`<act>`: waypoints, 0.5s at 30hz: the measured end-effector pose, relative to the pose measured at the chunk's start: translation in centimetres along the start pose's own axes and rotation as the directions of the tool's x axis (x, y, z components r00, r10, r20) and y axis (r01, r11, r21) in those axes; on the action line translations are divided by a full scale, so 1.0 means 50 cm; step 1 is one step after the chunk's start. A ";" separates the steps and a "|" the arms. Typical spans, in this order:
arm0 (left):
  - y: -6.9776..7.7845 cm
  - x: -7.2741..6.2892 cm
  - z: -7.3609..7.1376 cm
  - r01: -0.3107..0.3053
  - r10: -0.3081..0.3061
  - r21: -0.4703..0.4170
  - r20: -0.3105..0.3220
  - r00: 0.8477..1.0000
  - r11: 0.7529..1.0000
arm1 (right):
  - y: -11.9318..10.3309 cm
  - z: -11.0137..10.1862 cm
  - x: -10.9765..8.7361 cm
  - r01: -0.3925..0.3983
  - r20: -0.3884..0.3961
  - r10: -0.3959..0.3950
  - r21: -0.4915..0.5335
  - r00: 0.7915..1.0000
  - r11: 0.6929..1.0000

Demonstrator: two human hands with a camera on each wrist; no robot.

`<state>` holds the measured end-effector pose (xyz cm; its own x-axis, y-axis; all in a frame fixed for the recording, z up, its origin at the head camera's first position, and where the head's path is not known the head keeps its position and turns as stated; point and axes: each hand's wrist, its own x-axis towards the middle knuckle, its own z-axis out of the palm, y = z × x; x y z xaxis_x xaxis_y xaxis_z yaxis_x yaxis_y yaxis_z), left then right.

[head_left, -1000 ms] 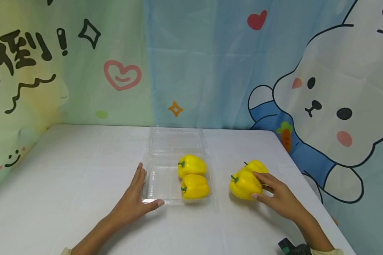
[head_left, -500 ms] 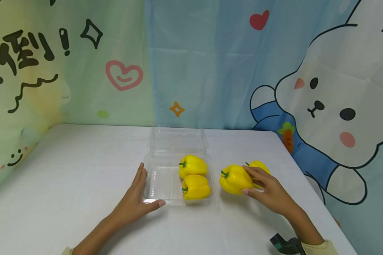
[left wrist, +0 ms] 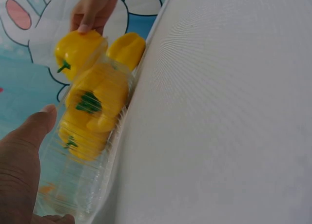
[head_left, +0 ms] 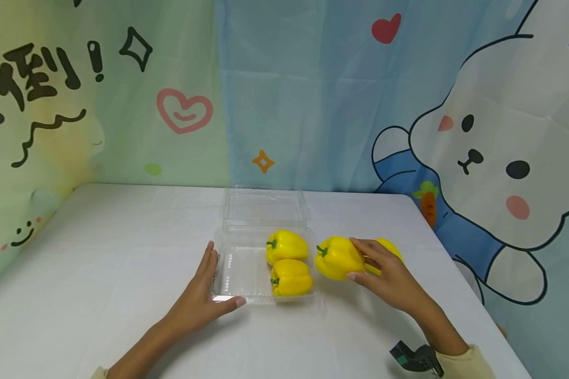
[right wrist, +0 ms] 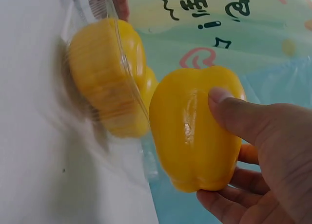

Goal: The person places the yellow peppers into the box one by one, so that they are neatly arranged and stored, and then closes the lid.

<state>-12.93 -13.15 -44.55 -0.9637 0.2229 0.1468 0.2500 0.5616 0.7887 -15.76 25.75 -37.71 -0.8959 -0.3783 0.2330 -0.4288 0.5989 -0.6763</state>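
My right hand (head_left: 386, 273) grips a yellow bell pepper (head_left: 340, 258) between thumb and fingers, its green stem pointing left. In the right wrist view this held pepper (right wrist: 192, 129) is lifted off the table, just outside the container's wall. The clear plastic container (head_left: 237, 268) lies with its lid (head_left: 265, 206) folded back. Two more yellow peppers, a rear one (head_left: 286, 247) and a front one (head_left: 291, 278), fill its right half. My left hand (head_left: 198, 295) rests at the container's left side, thumb and fingers spread. Another yellow pepper (head_left: 391, 248) sits partly hidden behind my right hand.
A white table (head_left: 123, 252) carries everything. Its right edge runs close past the right arm. Behind it hangs a printed backdrop (head_left: 289, 105) with a cartoon rabbit. A dark device (head_left: 414, 358) is strapped at the right wrist.
My right hand has picked up the pepper and carried it left to the container's right edge. The fourth pepper stays behind on the table. The left hand holds its place.
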 end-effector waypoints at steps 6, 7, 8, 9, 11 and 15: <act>0.000 0.001 0.000 -0.002 0.002 0.005 0.003 1.000 1.000 | -0.020 0.014 0.012 -0.012 -0.010 0.012 -0.011 1.000 1.000; 0.000 0.001 0.000 -0.001 0.001 0.004 0.005 1.000 1.000 | -0.023 0.017 0.014 -0.016 -0.012 0.015 -0.014 1.000 1.000; 0.000 0.001 0.000 0.003 -0.003 0.000 0.005 1.000 1.000 | -0.026 0.019 0.016 -0.017 -0.013 0.017 -0.016 1.000 1.000; 0.000 0.001 -0.001 0.006 -0.006 -0.001 0.005 1.000 1.000 | -0.029 0.022 0.018 -0.018 -0.011 0.018 -0.017 1.000 1.000; -0.001 0.000 0.000 0.007 -0.007 0.004 0.002 1.000 1.000 | -0.034 0.026 0.021 -0.012 -0.007 0.012 -0.013 1.000 1.000; -0.003 0.001 0.000 0.001 -0.001 0.005 0.004 1.000 1.000 | -0.042 0.033 0.025 0.023 -0.007 -0.023 -0.004 1.000 1.000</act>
<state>-13.00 -13.23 -44.65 -0.9636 0.2253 0.1442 0.2498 0.5654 0.7861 -15.81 22.88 -37.15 -0.8864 -0.3874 0.2532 -0.4499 0.5931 -0.6677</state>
